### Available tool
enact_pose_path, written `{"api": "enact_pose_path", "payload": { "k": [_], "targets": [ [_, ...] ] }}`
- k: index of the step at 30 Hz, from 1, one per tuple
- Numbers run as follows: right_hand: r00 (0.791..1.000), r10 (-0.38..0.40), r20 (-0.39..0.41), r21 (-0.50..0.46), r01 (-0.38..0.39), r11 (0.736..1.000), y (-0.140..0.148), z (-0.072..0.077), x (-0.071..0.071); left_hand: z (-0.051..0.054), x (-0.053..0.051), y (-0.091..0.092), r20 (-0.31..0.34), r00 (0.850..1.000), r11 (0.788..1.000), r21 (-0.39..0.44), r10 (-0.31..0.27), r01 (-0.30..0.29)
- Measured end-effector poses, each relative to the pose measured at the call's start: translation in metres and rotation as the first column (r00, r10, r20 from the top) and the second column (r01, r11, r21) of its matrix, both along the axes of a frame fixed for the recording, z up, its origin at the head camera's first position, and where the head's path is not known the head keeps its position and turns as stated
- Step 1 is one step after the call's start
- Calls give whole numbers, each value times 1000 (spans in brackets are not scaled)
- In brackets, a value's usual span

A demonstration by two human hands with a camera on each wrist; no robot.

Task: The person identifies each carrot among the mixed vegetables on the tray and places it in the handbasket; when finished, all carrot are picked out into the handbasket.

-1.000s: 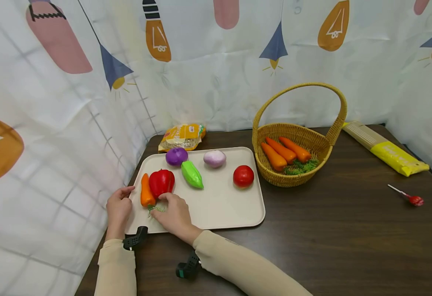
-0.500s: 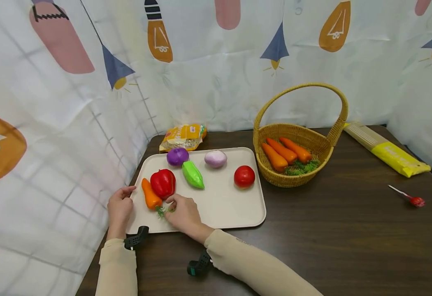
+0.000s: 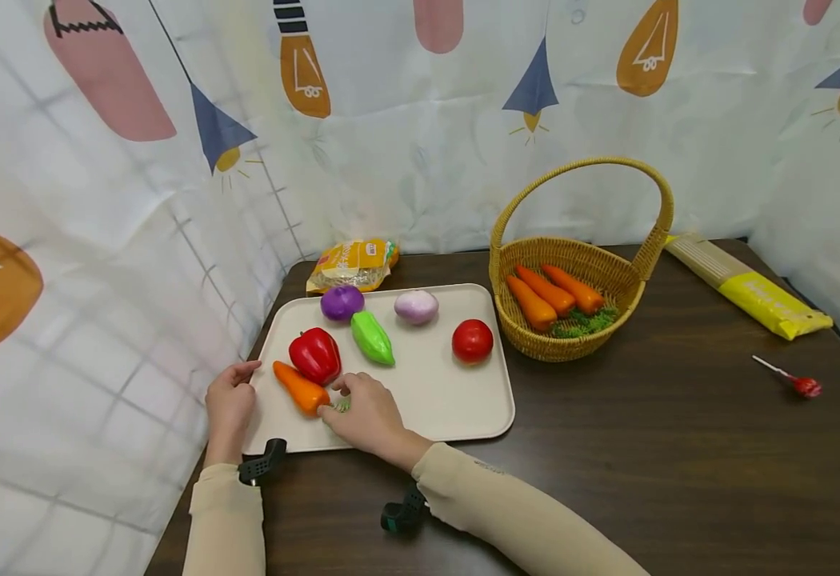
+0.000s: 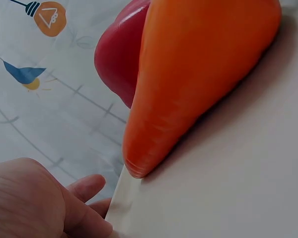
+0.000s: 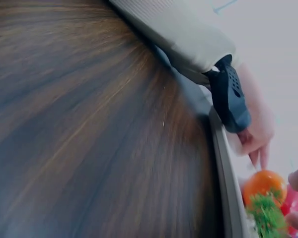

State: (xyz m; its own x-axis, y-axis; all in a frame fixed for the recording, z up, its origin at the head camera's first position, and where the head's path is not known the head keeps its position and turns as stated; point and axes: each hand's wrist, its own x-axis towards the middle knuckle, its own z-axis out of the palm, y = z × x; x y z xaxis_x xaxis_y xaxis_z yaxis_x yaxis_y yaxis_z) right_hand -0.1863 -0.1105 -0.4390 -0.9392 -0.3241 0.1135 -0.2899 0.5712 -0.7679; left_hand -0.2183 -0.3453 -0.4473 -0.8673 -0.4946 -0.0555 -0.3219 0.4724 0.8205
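Observation:
On a beige tray [image 3: 434, 408] lies a carrot [image 3: 299, 390], slanted with its tip to the upper left, against a red bell pepper [image 3: 315, 355]. My right hand [image 3: 370, 412] pinches the carrot's green top [image 5: 269, 218], partly hidden by the fingers in the head view. At the tray's left rim, my left hand [image 3: 230, 408] holds the edge; in the left wrist view its thumb and fingers [image 4: 87, 188] meet the rim below the carrot's tip. A purple onion [image 3: 342, 303], green vegetable [image 3: 373, 338], pale purple shallot-like bulb [image 3: 416, 307] and tomato [image 3: 473, 342] share the tray.
A wicker basket [image 3: 571, 348] with a tall handle holds several carrots, right of the tray. Behind the tray lies an orange-and-clear food packet [image 3: 351, 265]. A yellow noodle packet [image 3: 751, 286] and a red lollipop [image 3: 805, 387] lie on the dark wooden table [image 3: 643, 448].
My right hand has moved right along the tray, swinging the carrot's leafy end to the right, so the carrot went from nearly upright to slanted. My left hand has stayed at the rim.

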Motion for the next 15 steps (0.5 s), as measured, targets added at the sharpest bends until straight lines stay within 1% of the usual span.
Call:
{"api": "enact_pose_path", "payload": {
  "k": [4, 7, 10, 15],
  "targets": [
    [999, -35, -17, -1, 35, 999, -15, -3, -1, 1, 2, 2, -3, 1000, 1000, 4, 2, -2],
    [996, -74, -48, 33, 75, 997, -24, -4, -2, 3, 3, 3, 0, 1000, 1000, 1, -3, 3],
    [992, -105, -72, 82, 111, 990, -31, -4, -5, 3, 4, 3, -16, 1000, 1000, -2, -5, 5],
    [989, -123, -87, 138, 134, 981, -39, -4, -10, 2, 4, 2, -38, 999, 1000, 2, -6, 6]
  ]
}}
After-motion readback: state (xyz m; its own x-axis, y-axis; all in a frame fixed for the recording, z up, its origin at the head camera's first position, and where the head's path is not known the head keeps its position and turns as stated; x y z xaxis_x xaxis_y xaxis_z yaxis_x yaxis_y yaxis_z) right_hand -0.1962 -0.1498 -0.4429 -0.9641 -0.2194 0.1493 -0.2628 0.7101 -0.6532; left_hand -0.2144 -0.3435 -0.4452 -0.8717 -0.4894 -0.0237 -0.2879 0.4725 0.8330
